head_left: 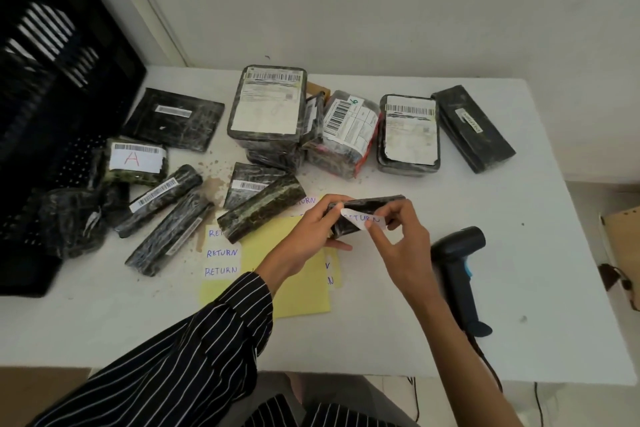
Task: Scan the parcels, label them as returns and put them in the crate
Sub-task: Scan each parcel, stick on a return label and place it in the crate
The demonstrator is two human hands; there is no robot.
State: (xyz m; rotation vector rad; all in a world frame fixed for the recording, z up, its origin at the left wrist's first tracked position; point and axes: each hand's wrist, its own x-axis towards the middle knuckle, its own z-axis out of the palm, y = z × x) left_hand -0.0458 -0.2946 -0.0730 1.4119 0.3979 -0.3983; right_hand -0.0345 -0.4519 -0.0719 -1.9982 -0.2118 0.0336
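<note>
Left hand (311,230) grips one small parcel (367,206), and right hand (398,239) pinches a RETURN label (363,218) against it. The other parcels (266,104) on the table (536,218) look unlabelled. I see none in the crate (62,97), far left.

The counter (502,218) is white. The parcels (266,104) are wrapped in glossy black with white barcode labels; one label (135,158) bears a red A. The crate (41,97) is black, slatted. The yellow sheet (301,291) carries white stickers (221,253) lettered RETURN in blue. The sleeve (194,350) is black with thin white stripes; the scanner (457,253) black, its trigger (468,269) blue
</note>
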